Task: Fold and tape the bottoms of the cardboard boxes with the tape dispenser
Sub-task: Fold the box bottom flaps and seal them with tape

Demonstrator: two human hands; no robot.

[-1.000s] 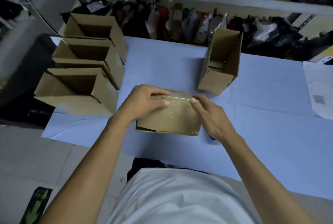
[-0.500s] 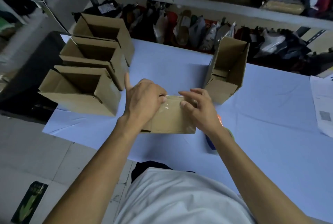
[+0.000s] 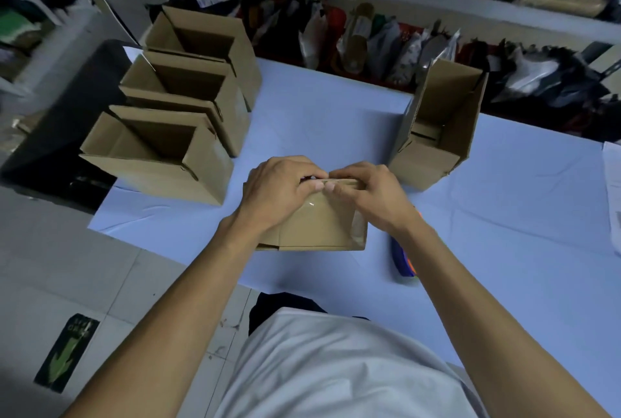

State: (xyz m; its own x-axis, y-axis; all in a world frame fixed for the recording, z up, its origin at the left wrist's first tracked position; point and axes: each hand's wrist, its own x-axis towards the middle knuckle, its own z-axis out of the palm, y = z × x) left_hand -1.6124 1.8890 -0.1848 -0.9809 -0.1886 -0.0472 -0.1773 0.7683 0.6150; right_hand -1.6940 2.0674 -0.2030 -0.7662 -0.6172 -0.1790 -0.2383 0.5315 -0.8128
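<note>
Cardboard box [image 3: 319,226]: on the blue table [image 3: 504,216], near its front edge, taped face up. Left hand [image 3: 279,189] and right hand [image 3: 366,191]: both on the box's far edge, fingers curled over it, fingertips nearly meeting. Tape dispenser [image 3: 405,258]: on the table, just right of the box, partly hidden by the right forearm. Three open boxes [image 3: 174,135]: in a row at left. One open box [image 3: 437,128]: upright at right.

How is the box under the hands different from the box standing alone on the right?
The held box sits with a closed side up, shiny tape across it; the right box shows an open top and you can see inside. Both hands, left and right, have curled fingers on the held box's far edge; nothing touches the right box. The right box stands taller. Both are plain brown cardboard on the blue table.
</note>
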